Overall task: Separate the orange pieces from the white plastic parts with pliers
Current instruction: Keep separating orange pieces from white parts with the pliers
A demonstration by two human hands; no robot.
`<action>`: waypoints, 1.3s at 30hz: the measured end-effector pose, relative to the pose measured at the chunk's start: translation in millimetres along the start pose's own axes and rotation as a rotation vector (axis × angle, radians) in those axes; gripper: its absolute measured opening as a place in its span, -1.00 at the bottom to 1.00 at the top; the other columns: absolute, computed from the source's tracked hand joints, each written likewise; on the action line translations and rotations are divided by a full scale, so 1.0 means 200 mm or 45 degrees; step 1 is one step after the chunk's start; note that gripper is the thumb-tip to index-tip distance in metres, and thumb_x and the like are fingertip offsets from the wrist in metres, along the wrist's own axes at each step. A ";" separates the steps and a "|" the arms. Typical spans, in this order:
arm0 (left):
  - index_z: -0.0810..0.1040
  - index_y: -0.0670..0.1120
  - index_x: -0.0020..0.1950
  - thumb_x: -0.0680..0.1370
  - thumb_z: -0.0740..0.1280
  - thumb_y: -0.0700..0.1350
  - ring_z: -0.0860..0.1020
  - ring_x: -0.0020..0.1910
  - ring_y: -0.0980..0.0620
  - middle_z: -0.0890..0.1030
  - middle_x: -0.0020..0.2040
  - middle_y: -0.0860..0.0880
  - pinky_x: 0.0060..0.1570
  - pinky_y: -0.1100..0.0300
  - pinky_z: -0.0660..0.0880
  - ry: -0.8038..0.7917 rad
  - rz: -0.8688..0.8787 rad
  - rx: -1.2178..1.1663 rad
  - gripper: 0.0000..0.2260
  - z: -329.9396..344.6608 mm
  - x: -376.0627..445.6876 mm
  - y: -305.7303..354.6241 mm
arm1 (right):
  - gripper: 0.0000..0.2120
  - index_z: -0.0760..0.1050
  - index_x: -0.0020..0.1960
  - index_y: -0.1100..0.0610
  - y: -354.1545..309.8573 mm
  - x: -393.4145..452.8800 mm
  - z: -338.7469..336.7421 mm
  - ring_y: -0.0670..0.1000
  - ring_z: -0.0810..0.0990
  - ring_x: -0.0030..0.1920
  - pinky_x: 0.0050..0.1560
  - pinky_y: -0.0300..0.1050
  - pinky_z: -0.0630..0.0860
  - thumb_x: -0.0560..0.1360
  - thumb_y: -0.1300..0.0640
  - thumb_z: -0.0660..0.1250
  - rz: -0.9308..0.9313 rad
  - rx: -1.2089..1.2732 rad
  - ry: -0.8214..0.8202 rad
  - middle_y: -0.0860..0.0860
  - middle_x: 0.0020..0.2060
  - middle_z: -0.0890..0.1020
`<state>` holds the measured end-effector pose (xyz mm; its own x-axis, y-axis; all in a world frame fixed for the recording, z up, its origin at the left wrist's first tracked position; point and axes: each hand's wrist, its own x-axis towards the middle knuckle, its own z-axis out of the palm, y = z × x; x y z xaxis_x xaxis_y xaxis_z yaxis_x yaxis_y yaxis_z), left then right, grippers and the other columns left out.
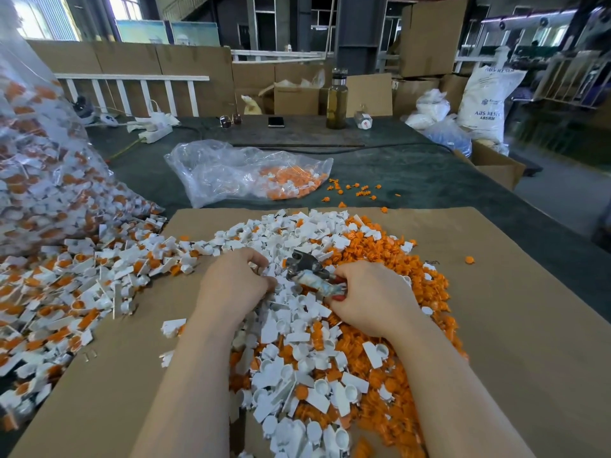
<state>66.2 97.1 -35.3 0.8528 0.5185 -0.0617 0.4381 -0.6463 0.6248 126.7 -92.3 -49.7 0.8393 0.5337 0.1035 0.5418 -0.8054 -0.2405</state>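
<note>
A worker's right hand [373, 297] grips worn pliers [309, 271], their head pointing toward the left hand [236, 280], whose curled fingers pinch something small and unclear in the white plastic parts [297, 325] heaped between both wrists. Orange pieces [426, 282] lie banked beyond the right hand on cardboard [496, 309]. Farther ahead, a clear bag [231, 171] holds more.

We see two bare forearms, no sleeves, gloves, watch or rings in shot. Left hand [231, 285] unadorned; right hand [373, 299] has red polish on one visible nail.
</note>
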 end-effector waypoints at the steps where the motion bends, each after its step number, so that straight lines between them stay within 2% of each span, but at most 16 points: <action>1: 0.51 0.15 0.04 0.48 0.50 -0.04 0.58 -0.01 0.02 0.61 0.16 -0.01 -0.08 0.15 0.54 0.016 0.016 0.028 -0.77 0.01 0.00 0.00 | -0.83 0.46 -0.16 -0.06 0.00 0.00 0.00 -0.09 0.51 -0.28 -0.39 -0.18 0.43 0.48 -0.14 0.33 0.006 0.000 -0.002 -0.12 -0.30 0.53; 4: 0.52 0.13 0.11 0.54 0.43 -0.10 0.56 -0.12 0.10 0.63 0.10 0.00 -0.20 0.17 0.50 0.038 0.056 0.039 -0.79 0.03 0.00 0.00 | -0.83 0.50 -0.12 -0.04 -0.01 0.01 0.00 -0.06 0.53 -0.26 -0.37 -0.16 0.46 0.47 -0.13 0.33 0.032 -0.017 -0.004 -0.12 -0.29 0.54; 9: 0.52 0.04 0.19 0.55 0.41 -0.13 0.54 -0.12 0.09 0.61 0.05 0.03 -0.32 0.26 0.40 0.057 0.050 0.026 -0.76 0.04 0.00 0.00 | -0.83 0.48 -0.09 -0.05 -0.01 0.01 0.01 -0.09 0.48 -0.29 -0.46 -0.20 0.29 0.48 -0.14 0.34 0.066 -0.103 0.086 -0.13 -0.28 0.52; 11: 0.53 0.01 0.23 0.56 0.39 -0.16 0.54 -0.08 0.06 0.61 0.08 0.01 -0.30 0.26 0.39 0.052 0.058 0.031 -0.75 0.04 0.00 0.01 | -0.84 0.48 -0.08 -0.05 -0.01 0.00 0.01 -0.09 0.48 -0.28 -0.47 -0.20 0.26 0.48 -0.13 0.34 0.081 -0.129 0.096 -0.13 -0.27 0.51; 15: 0.54 -0.03 0.25 0.57 0.32 -0.21 0.55 0.02 -0.02 0.60 0.15 -0.05 -0.10 0.17 0.47 0.068 0.096 0.076 -0.74 0.05 -0.01 0.02 | -0.89 0.46 -0.12 -0.05 -0.02 0.01 0.01 -0.10 0.45 -0.30 -0.48 -0.20 0.22 0.47 -0.05 0.35 0.086 -0.121 0.101 -0.12 -0.28 0.50; 21: 0.53 -0.06 0.16 0.55 0.33 -0.22 0.47 -0.06 -0.02 0.59 0.03 -0.05 -0.13 0.13 0.43 0.160 0.059 0.203 -0.79 0.05 -0.02 0.03 | -0.86 0.45 -0.11 -0.04 -0.02 0.00 0.02 -0.12 0.40 -0.34 -0.48 -0.21 0.20 0.48 -0.08 0.34 0.078 -0.085 0.156 -0.14 -0.31 0.46; 25: 0.54 -0.01 0.19 0.56 0.32 -0.20 0.56 0.00 -0.03 0.63 0.10 -0.05 -0.06 0.09 0.54 0.135 0.131 0.196 -0.78 0.05 -0.03 0.03 | -0.85 0.41 -0.10 -0.06 -0.01 0.00 0.02 -0.05 0.49 -0.29 -0.45 -0.19 0.31 0.47 -0.11 0.31 0.123 0.010 0.231 -0.14 -0.29 0.50; 27: 0.57 0.05 0.17 0.58 0.30 -0.18 0.59 -0.06 0.01 0.64 0.11 -0.02 -0.14 0.14 0.54 0.119 0.142 0.144 -0.78 0.05 -0.03 0.03 | -0.85 0.40 -0.10 -0.07 0.00 0.01 0.01 -0.06 0.50 -0.28 -0.43 -0.19 0.37 0.47 -0.12 0.30 0.132 0.081 0.261 -0.15 -0.28 0.50; 30: 0.59 0.10 0.10 0.59 0.31 -0.14 0.59 -0.20 0.10 0.63 -0.03 0.07 -0.21 0.17 0.55 0.093 0.172 -0.040 -0.83 0.05 -0.03 0.04 | -0.83 0.38 -0.13 -0.09 0.00 0.01 0.00 -0.12 0.48 -0.27 -0.42 -0.20 0.37 0.48 -0.12 0.33 0.132 0.240 0.302 -0.18 -0.30 0.47; 33: 0.61 0.11 0.00 0.61 0.34 -0.12 0.62 -0.26 0.08 0.65 -0.13 0.09 -0.27 0.21 0.59 0.053 0.199 -0.434 -0.87 0.04 -0.05 0.07 | -0.82 0.39 -0.13 -0.08 -0.01 0.01 -0.02 -0.16 0.47 -0.30 -0.41 -0.23 0.30 0.47 -0.10 0.38 0.123 0.422 0.383 -0.20 -0.30 0.48; 35: 0.62 0.08 -0.01 0.62 0.33 -0.16 0.65 -0.28 0.14 0.71 -0.19 0.05 -0.28 0.26 0.58 -0.071 0.188 -0.682 -0.86 0.05 -0.07 0.10 | -0.84 0.44 -0.08 -0.05 -0.01 0.00 -0.03 -0.16 0.50 -0.26 -0.37 -0.24 0.35 0.46 -0.07 0.40 0.111 0.542 0.428 -0.21 -0.26 0.51; 39: 0.65 -0.11 0.02 0.62 0.29 -0.29 0.68 -0.24 0.07 0.73 -0.16 -0.07 -0.27 0.29 0.58 -0.383 0.143 -1.245 -0.84 0.07 -0.11 0.15 | -0.87 0.52 -0.04 0.00 -0.02 0.00 -0.05 -0.13 0.56 -0.18 -0.21 -0.15 0.51 0.46 0.01 0.42 0.105 0.839 0.488 -0.15 -0.20 0.59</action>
<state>65.4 58.7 -25.3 0.9693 0.2349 -0.0723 0.0434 0.1260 0.9911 124.2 -91.6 -39.1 0.8979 0.2552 0.3588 0.4389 -0.4546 -0.7750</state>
